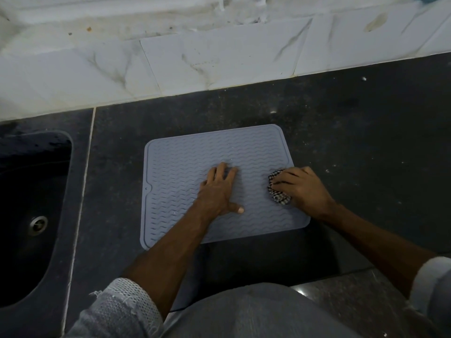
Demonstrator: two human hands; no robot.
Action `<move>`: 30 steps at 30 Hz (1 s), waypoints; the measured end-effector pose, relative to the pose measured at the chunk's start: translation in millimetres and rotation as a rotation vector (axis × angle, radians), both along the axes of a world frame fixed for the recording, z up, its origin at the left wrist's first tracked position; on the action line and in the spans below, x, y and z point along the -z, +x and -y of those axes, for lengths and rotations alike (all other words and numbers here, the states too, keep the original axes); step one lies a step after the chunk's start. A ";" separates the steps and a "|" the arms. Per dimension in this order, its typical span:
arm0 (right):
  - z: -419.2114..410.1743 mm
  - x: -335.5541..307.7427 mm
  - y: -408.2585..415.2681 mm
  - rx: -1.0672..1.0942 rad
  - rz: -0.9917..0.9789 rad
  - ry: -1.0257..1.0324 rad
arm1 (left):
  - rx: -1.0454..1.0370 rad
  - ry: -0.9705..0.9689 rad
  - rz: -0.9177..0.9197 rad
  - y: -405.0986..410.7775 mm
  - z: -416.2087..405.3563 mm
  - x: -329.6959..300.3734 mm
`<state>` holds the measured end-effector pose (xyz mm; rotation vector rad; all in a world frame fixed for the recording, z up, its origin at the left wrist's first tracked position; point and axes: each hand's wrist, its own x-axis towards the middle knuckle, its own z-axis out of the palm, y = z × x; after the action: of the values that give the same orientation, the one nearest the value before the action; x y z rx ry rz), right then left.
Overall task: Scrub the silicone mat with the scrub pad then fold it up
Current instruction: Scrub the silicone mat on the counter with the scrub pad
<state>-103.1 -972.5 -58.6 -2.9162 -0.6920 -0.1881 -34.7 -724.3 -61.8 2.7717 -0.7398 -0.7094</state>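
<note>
Scrubbing the mat, left hand pinning it, right hand working the pad.

Far left sits the sink (34, 206), set into the dark counter (353, 132). The mat (180, 167) lies flat on the counter just right of it, ridged side up. My left hand (219, 191) rests on its middle, fingers straight and spread, holding nothing, only pressing down. At the mat's right edge my right hand (300, 186) curls over the checked pad (278, 189), gripping it against the ridges. I judge the mat light, floppy and a bit slick when wet, so for folding I'd pinch a corner or the rim.
</note>
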 end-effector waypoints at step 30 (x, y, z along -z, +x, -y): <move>-2.9 -3.5 1.3 0.119 -0.015 -0.024 | -0.042 0.003 0.042 -19.3 -33.1 3.9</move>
<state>-101.8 -969.6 -55.1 -2.9800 -0.5221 -0.1715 -54.0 -691.2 -65.6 2.8037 -0.6869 -0.6470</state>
